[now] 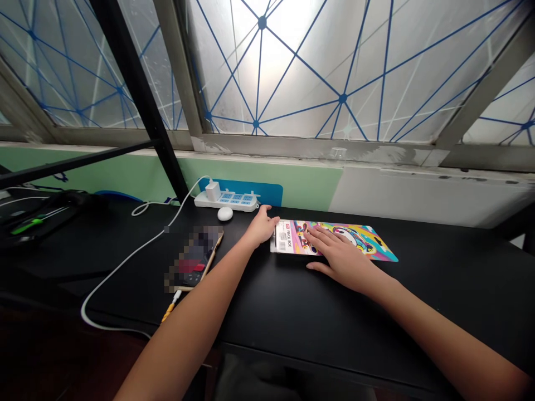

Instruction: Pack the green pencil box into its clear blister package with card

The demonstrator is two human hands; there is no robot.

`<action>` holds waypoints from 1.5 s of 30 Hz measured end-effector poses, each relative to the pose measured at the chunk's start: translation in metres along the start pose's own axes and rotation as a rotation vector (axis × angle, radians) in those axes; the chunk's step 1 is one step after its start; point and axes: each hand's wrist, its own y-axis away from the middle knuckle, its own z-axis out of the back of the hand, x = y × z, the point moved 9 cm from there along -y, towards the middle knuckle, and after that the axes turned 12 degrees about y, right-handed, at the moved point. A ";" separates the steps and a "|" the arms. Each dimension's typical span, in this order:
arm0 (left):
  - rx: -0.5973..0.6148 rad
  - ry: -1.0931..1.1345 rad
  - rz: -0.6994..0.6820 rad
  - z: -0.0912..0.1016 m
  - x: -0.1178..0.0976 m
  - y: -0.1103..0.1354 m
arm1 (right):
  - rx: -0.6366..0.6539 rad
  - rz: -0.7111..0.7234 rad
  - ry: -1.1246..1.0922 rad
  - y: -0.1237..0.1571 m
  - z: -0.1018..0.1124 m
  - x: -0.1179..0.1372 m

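Pencil box (353, 235) mid-frame on desk (284, 303); likely light, stiff, slick; best hold, long edges. Right hand (340, 259) lies atop, fingers slightly parted, gripping nothing; left hand (261, 227) at left end, grip unclear.

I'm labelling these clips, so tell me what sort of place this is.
Likely an indoor workspace, home or office unclear: a black desk, a power strip near its back edge, and blue-lined windows behind it.
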 end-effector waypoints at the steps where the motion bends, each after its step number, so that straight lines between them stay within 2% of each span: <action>1: -0.029 -0.066 -0.008 0.008 0.000 -0.001 | 0.010 -0.010 0.000 0.001 0.000 -0.004; 6: -0.149 -0.341 0.002 0.050 -0.001 -0.002 | 0.026 -0.058 -0.008 0.009 0.000 -0.033; 9: -0.178 -0.453 0.016 0.060 -0.006 0.003 | 0.021 -0.081 -0.013 0.010 0.002 -0.043; 12: -0.215 -0.664 -0.059 0.050 -0.025 0.014 | -0.006 -0.101 -0.008 0.009 0.005 -0.043; 15: -0.238 -0.775 -0.249 0.018 -0.050 0.028 | -0.038 -0.114 0.002 0.008 0.004 -0.037; 17: -0.118 -0.736 -0.392 -0.015 -0.061 0.036 | -0.044 -0.112 0.007 0.007 0.000 -0.033; 19: 0.058 -0.672 -0.461 -0.046 -0.062 0.043 | -0.042 -0.097 0.013 0.007 -0.005 -0.029; 22: 0.172 -0.628 -0.436 -0.065 -0.056 0.046 | -0.032 -0.062 0.034 0.005 -0.012 -0.025; 26: 0.222 -0.589 -0.385 -0.064 -0.050 0.044 | -0.026 -0.033 0.039 0.004 -0.016 -0.025; 34: 0.283 -0.561 -0.318 -0.063 -0.048 0.041 | -0.062 -0.013 0.006 0.008 -0.011 -0.036; 37: 0.294 -0.559 -0.305 -0.058 -0.046 0.038 | -0.043 -0.023 -0.009 0.011 -0.009 -0.050; 45: 0.222 -0.559 -0.291 -0.026 -0.030 0.024 | 0.075 -0.065 -0.036 0.025 -0.022 -0.098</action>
